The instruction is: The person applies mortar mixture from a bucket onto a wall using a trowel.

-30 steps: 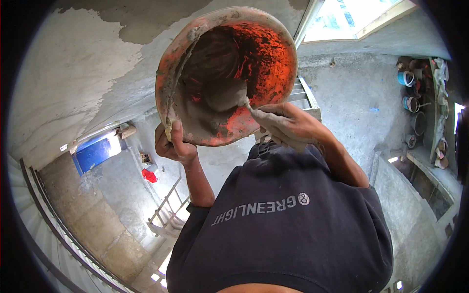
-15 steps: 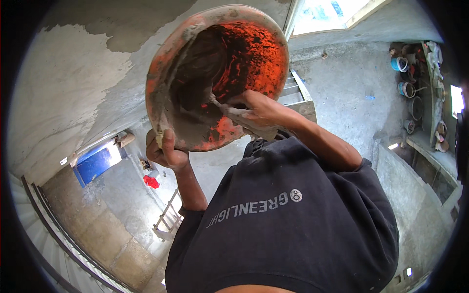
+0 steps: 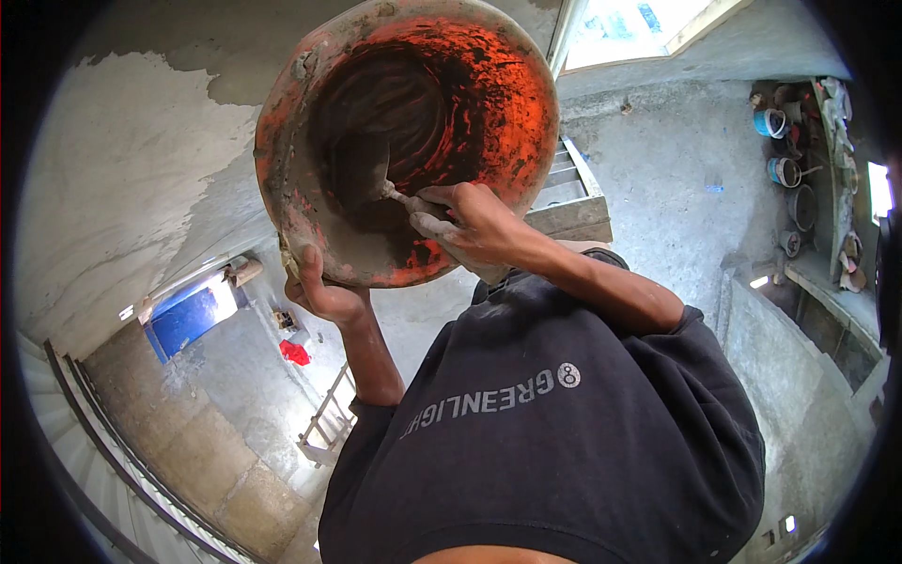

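An orange bucket (image 3: 517,103), crusted with grey mortar, is held up in front of me with its mouth tilted toward my chest. At its lower left rim, the fingers of my left hand (image 3: 324,293) are wrapped round the edge. My right hand (image 3: 474,226) reaches across the near rim, closed on the handle of a trowel (image 3: 362,169). The trowel's flat grey blade lies inside the bucket, against the mortar-smeared left part. Dark grey mortar coats the bottom and much of the inner wall. Grey mortar also covers some right-hand fingers.
A wall (image 3: 141,141) with light and darker plaster rises at the left. A wooden ladder-like frame (image 3: 568,221) stands right of the bucket. Several paint buckets (image 3: 785,172) line the far right. Down at the left are a railing (image 3: 113,451), a blue panel (image 3: 183,324) and a red cloth (image 3: 295,352).
The bucket has shifted slightly left and up, its mouth turned more toward me. My right hand has moved a little left and down, and the trowel blade now shows more clearly inside.
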Tool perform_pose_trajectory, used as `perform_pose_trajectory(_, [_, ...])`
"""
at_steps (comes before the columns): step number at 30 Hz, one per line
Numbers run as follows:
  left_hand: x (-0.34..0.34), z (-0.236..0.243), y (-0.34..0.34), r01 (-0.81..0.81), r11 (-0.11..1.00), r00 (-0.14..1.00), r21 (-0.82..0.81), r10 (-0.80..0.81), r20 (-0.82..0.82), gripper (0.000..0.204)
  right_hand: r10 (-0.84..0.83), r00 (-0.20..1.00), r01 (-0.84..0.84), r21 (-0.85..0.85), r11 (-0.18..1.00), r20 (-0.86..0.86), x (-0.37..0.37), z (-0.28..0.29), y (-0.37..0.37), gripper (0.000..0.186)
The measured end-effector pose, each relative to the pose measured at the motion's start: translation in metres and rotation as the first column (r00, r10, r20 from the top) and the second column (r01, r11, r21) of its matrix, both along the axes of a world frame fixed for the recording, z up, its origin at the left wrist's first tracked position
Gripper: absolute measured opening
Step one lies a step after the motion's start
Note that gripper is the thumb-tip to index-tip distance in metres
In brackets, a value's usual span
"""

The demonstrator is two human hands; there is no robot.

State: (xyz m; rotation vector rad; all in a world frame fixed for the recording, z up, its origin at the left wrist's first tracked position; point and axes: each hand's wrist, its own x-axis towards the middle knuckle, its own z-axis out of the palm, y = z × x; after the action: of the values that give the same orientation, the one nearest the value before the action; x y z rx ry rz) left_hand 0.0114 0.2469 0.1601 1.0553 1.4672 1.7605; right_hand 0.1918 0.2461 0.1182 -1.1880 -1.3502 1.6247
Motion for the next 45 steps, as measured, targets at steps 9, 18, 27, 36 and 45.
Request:
perform_pose_trajectory(9, [-0.003, -0.003, 0.0, -0.003, 1.0, 1.0, -0.013, 0.003, 0.019, 0.041, -0.047, 0.998, 0.041, -0.103, 0.994, -0.05, -0.013, 0.008, -0.005, 0.032])
perform_pose_trajectory(18, [0.002, -0.015, -0.014, -0.122, 0.992, 0.992, 0.005, 0.122, 0.005, 0.038, -0.021, 0.97, -0.016, -0.147, 0.989, -0.243, 0.0, 0.024, -0.038, 0.03])
perform_pose_trajectory(27, [0.003, -0.053, 0.0, -0.334, 0.94, 0.929, -0.062, 0.34, 0.148, 0.027, -0.039, 0.999, 0.034, 0.227, 0.973, 0.018, 0.061, 0.01, -0.02, 0.04])
perform_pose_trajectory(36, [-0.024, -0.137, -0.068, -0.589, 0.768, 0.807, -0.252, 0.542, -0.236, 0.024, -0.023, 0.913, -0.143, 0.37, 0.918, 0.408, 0.049, -0.022, 0.099, 0.036])
perform_pose_trajectory(45, [-0.012, -0.179, -0.168, -0.78, 0.508, 0.619, -0.366, 0.714, -0.328, 0.024, 0.036, 0.839, -0.423, 0.61, 0.671, 0.543, -0.054, -0.053, 0.294, 0.05])
